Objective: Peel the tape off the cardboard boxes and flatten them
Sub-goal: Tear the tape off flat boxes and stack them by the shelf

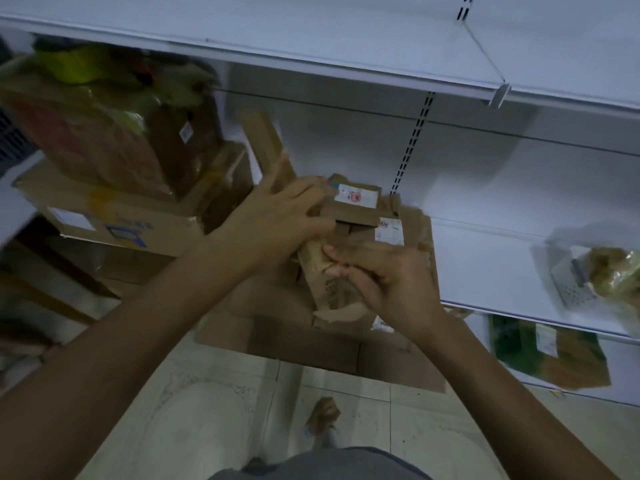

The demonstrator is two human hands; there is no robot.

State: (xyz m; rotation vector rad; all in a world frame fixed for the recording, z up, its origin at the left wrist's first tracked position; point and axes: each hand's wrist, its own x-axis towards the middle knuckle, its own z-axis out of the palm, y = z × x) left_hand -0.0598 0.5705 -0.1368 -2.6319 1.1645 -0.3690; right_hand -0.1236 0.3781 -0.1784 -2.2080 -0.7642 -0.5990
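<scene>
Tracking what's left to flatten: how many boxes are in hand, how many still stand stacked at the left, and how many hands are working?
Held: small box, gripped by left hand and right hand: 1
Stacked at left: lower box, upper box: 2
Hands: 2
Total: 5

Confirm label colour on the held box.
White label with a red mark, on the brown box; head view.

We see a white shelf (485,268) bearing a blurred bag (613,271) beside a perforated metal piece (568,285), a left shelf (14,202) carrying a taped cardboard box (117,220), and a pale tiled floor (207,410) with flattened cardboard (311,344) lying on it
</scene>
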